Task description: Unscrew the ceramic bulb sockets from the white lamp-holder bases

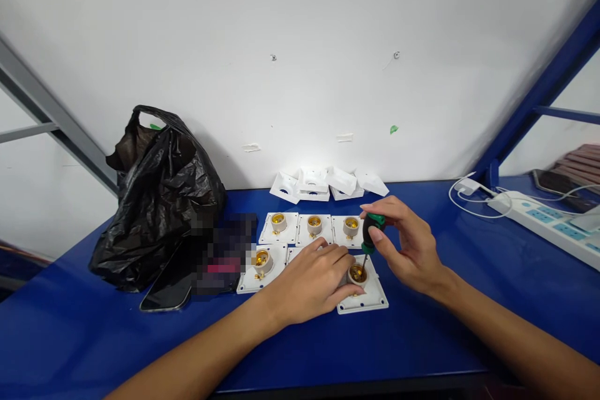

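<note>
I see the work sitting at lower centre right of the frame: a socket [357,275] on a white plate [375,295], lying on the blue counter [290,356]. The right hand [413,245] has its grip pinching the handle of a screwdriver [374,228], with the shaft running down into the socket. The left hand [313,278] has its grip closed round the socket's side, thumb at the near edge.

What worries me most is the shaft's slight lean. If the tip isn't square in a screw head, it could ride out under twisting and scrape the brass lining. I can't make out the tip's seat from here. Pressed off-centre, the plate could swivel, since I see only the left hand bracing it, and a slip sideways could catch the left thumb or index finger beside the rim.

The left wrist and palm lie over the neighbouring plates, so a sudden shift could drag them out of their rows or knock a loose brass bit [259,276] away. The stacked covers [342,181], upper centre against the wall [300,75], overlap unevenly; a bump could slide them.
</note>
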### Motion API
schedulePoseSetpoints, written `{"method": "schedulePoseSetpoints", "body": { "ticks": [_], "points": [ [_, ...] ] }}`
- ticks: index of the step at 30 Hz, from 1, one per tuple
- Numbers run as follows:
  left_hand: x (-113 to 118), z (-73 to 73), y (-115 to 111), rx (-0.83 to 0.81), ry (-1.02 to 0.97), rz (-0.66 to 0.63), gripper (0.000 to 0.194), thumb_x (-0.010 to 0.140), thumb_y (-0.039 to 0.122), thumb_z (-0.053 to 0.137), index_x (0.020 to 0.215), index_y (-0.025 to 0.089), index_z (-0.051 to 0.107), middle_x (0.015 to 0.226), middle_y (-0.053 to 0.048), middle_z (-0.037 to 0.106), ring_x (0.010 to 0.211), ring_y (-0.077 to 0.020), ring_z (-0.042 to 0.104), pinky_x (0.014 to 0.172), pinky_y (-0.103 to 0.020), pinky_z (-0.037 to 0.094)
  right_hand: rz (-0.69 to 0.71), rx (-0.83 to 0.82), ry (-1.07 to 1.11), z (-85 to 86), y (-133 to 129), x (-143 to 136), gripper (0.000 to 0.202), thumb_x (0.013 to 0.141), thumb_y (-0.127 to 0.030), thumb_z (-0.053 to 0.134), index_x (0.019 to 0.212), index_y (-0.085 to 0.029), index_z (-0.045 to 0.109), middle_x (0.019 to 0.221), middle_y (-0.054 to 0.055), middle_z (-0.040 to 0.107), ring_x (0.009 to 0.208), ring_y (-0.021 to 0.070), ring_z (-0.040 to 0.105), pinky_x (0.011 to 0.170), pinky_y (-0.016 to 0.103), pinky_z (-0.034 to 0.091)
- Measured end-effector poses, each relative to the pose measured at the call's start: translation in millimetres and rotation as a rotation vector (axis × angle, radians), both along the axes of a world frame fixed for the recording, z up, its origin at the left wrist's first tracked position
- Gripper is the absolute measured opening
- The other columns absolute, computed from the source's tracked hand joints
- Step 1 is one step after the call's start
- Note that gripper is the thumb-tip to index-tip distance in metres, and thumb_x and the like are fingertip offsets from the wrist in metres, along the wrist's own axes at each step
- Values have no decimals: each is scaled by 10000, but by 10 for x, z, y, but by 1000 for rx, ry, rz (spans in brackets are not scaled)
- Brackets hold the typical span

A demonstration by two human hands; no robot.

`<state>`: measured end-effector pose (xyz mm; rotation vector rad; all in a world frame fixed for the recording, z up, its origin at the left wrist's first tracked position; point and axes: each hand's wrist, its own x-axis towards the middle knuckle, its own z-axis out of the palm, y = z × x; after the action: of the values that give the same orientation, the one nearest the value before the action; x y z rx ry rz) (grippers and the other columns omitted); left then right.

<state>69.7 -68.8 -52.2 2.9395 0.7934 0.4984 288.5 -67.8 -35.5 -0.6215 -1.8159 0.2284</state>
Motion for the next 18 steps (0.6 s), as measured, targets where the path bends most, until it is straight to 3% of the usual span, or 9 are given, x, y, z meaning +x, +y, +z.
{"method": "schedulePoseSetpoints", "body": {
  "ticks": [4, 10, 14, 18],
  "points": [
    [-1, 6, 2, -7, 10, -1, 351, 1088, 523, 594, 1121, 182, 668, 1073, -63, 749, 994, -258, 734, 1045, -446, 503, -2, 19, 44, -3, 12, 13, 395, 947, -151, 751, 1298, -308, 662, 1022, 48, 685, 867, 210, 670, 590, 316, 555],
    [-3, 11, 1, -5, 13, -11, 346, 1053, 528, 656, 1051, 182, 665, 1022, -38, 734, 933, -240, 728, 1002, -425, 519, 22, -37, 67, -10, -3, 37, 323, 1092, -139, 475, 1312, -289, 658, 1183, 90, 733, 1044, 231, 706, 710, 365, 599],
    [-6, -1, -5, 3, -1, -13, 343, 1060, 518, 650, 1096, 177, 663, 1058, -52, 743, 974, -251, 729, 1034, -439, 508, 27, -17, 69, -24, -13, 5, 287, 1011, -172, 668, 1273, -288, 653, 1114, 70, 704, 989, 223, 696, 703, 350, 592],
    [1, -18, -22, 13, -3, -24, 308, 1059, 484, 649, 1120, 181, 662, 1087, -64, 744, 1001, -265, 727, 1085, -462, 489, 30, -29, 80, -53, -43, -48, 436, 1025, -169, 640, 1417, -309, 511, 1086, 45, 711, 840, 173, 709, 644, 306, 612]
  ]
}}
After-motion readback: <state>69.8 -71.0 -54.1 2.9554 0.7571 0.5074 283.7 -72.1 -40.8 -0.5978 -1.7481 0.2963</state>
